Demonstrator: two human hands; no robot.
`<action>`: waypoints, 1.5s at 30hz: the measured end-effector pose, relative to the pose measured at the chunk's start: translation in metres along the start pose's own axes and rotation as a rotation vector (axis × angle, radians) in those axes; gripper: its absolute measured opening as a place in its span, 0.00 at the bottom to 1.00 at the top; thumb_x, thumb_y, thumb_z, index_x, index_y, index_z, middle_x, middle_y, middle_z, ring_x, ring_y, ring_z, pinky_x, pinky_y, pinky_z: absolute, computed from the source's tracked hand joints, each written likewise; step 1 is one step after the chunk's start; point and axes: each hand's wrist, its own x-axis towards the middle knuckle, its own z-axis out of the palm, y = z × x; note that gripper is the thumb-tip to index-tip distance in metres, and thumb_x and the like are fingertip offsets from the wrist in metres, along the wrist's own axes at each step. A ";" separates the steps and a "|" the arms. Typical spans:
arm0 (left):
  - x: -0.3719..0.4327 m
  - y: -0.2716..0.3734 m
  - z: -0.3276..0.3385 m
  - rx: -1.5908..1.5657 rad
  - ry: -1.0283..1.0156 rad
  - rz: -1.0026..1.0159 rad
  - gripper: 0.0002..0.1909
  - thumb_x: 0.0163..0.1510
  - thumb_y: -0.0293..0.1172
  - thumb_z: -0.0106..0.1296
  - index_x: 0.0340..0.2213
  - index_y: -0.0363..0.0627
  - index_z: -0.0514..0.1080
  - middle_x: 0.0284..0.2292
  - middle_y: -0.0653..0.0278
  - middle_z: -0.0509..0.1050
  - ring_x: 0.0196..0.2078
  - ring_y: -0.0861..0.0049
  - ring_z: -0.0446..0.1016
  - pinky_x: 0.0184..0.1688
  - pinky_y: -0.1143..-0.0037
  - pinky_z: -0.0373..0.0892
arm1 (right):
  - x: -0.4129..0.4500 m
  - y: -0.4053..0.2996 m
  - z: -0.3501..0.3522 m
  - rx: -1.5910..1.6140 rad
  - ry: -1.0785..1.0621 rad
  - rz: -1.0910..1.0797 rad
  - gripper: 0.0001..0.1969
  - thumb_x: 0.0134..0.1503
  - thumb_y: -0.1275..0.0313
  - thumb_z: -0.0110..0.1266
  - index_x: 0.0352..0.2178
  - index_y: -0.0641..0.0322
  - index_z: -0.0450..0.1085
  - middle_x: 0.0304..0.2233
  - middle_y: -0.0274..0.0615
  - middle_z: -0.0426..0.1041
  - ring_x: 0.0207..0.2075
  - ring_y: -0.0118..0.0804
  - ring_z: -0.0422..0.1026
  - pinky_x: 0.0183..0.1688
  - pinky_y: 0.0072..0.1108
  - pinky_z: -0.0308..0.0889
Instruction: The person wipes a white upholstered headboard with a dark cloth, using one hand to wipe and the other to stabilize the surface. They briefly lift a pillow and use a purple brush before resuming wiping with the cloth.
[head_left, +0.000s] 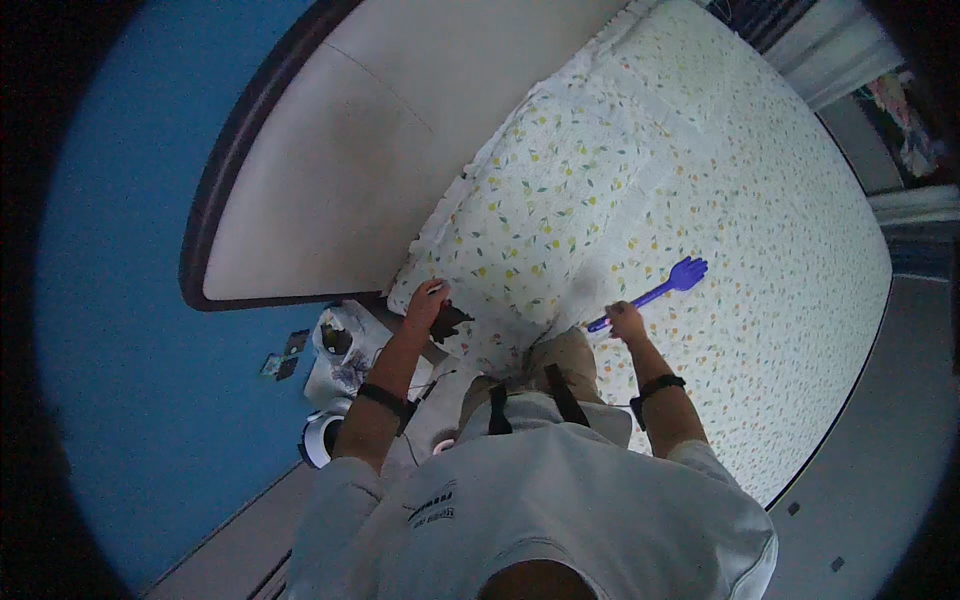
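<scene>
My right hand (625, 322) is closed around the handle of a purple stick with a hand-shaped end (688, 274), which points away to the upper right over the bed. At the bed's near left corner is my left hand (427, 301), its fingers bent near a dark, jagged-edged thing (450, 321) that hangs just beside it. Whether the fingers hold that dark thing cannot be told. Beneath both hands spreads a white bed cover (555, 217) with a small print of fruit and leaves.
A pale padded headboard (322, 172) with a dark rim stands at the upper left against a blue wall. Left of my left arm are a white bag (360, 334), cables and a round white object (322, 439). White curtains (832, 52) hang at the upper right.
</scene>
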 end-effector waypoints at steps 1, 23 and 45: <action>-0.008 0.005 0.010 0.008 0.010 0.001 0.22 0.59 0.40 0.60 0.50 0.40 0.73 0.31 0.66 0.77 0.29 0.80 0.73 0.33 0.78 0.69 | 0.010 0.021 -0.004 0.152 0.054 0.145 0.18 0.61 0.59 0.58 0.39 0.67 0.72 0.26 0.43 0.74 0.19 0.34 0.74 0.20 0.28 0.74; -0.042 0.083 0.045 0.376 -0.010 0.338 0.16 0.63 0.37 0.55 0.50 0.45 0.74 0.30 0.66 0.77 0.34 0.78 0.74 0.40 0.73 0.71 | 0.123 0.004 0.016 1.007 0.275 0.476 0.09 0.55 0.64 0.60 0.32 0.54 0.69 0.28 0.35 0.72 0.26 0.32 0.70 0.23 0.25 0.63; -0.153 0.112 0.039 0.251 -0.257 0.491 0.18 0.67 0.43 0.49 0.48 0.41 0.74 0.26 0.68 0.74 0.29 0.84 0.71 0.33 0.75 0.68 | -0.033 -0.213 0.028 1.223 -0.110 -0.102 0.10 0.57 0.69 0.63 0.27 0.47 0.66 0.14 0.24 0.62 0.11 0.21 0.57 0.15 0.14 0.53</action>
